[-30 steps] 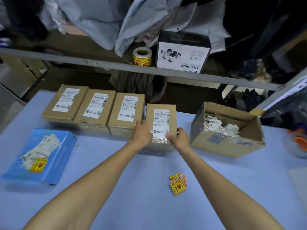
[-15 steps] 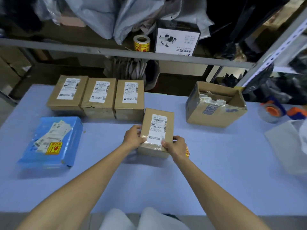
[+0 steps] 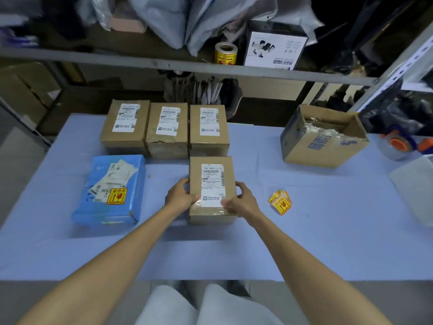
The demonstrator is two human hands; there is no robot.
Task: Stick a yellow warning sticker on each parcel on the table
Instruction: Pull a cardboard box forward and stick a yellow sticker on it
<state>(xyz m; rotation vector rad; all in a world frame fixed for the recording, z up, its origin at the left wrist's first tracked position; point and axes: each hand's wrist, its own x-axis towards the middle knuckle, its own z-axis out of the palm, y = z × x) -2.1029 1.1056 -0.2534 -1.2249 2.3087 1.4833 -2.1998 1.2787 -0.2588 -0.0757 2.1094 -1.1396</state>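
A brown cardboard parcel (image 3: 212, 167) with a white shipping label lies in the middle of the light blue table (image 3: 328, 242). My left hand (image 3: 179, 197) grips its left side and my right hand (image 3: 241, 200) grips its right side. Three similar brown parcels (image 3: 166, 130) stand in a row behind it, none with a yellow sticker showing. A blue parcel (image 3: 112, 191) at the left carries a yellow warning sticker (image 3: 116, 196). A small pile of loose yellow stickers (image 3: 280, 202) lies to the right of my right hand.
An open cardboard box (image 3: 323, 137) stands at the back right, with a tape dispenser (image 3: 398, 144) beyond it. A roll of yellow stickers (image 3: 225, 53) and a white product box (image 3: 275, 51) sit on the shelf behind the table.
Both hands have drawn the parcel out of the back row toward me. It now lies squarer to me, and the loose stickers have come out from under my right hand.
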